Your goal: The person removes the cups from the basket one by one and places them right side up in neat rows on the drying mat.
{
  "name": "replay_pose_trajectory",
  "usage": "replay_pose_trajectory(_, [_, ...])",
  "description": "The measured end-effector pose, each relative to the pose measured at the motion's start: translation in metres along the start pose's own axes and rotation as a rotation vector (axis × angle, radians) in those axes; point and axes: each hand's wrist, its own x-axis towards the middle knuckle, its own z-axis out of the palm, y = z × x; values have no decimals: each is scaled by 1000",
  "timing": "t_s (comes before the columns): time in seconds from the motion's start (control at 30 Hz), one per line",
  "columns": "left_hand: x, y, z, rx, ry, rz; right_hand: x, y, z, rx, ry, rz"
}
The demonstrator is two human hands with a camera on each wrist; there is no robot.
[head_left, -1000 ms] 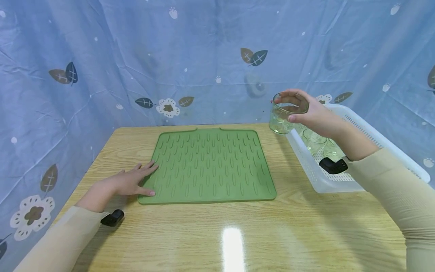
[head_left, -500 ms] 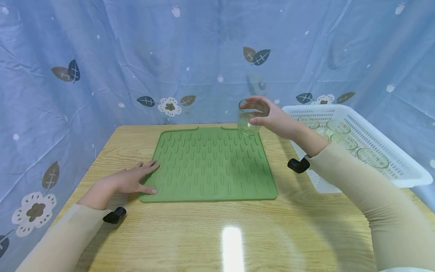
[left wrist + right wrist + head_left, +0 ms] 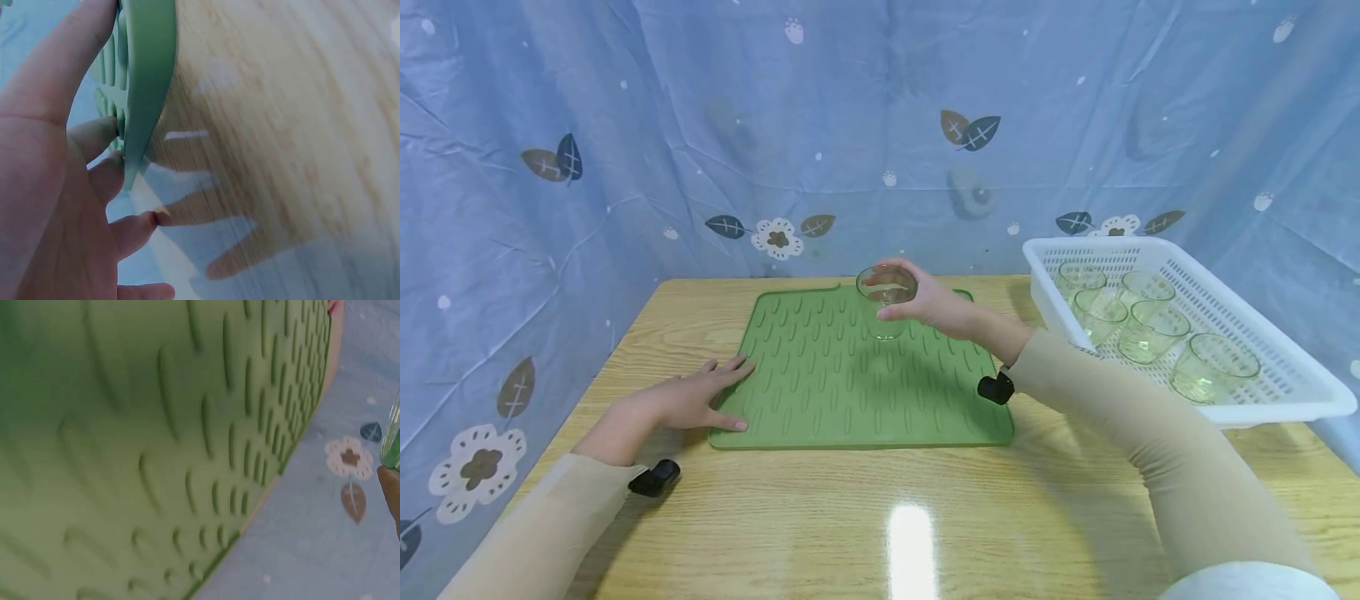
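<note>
one clear glass is held upright in the right hand, whose thumb and fingers i see curled around its upper part. it is above the green mat, where a soft shadow falls on the ridged surface. from my remote post, the right wrist view gives me only a sliver of the glass and one fingertip at its margin. the left hand rests at the mat's left edge, fingers spread apart, the thumb near the close corner; the left wrist view confirms this spread to me. to the right of the mat, well apart from the left hand, i note a white basket containing five similar glasses. mat and basket rest on a wooden table before a blue patterned curtain.
</note>
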Motion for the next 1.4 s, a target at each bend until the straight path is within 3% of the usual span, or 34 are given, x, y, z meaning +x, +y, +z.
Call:
replay_pose_trajectory(0.2, [0,-1,0,-14,-4,-4,22,21,14,1,5,-4])
replay_pose_trajectory(0.63, [-1,-4,3,-19,-7,18,64,48,29,-32,193,67])
replay_pose_trajectory(0.93, [4,-1,1,11,-10,0,83,59,27,-60,260,79])
replay_pose_trajectory(1.4, [5,-4,-1,-16,-33,18,97,60,38,-184,216,155])
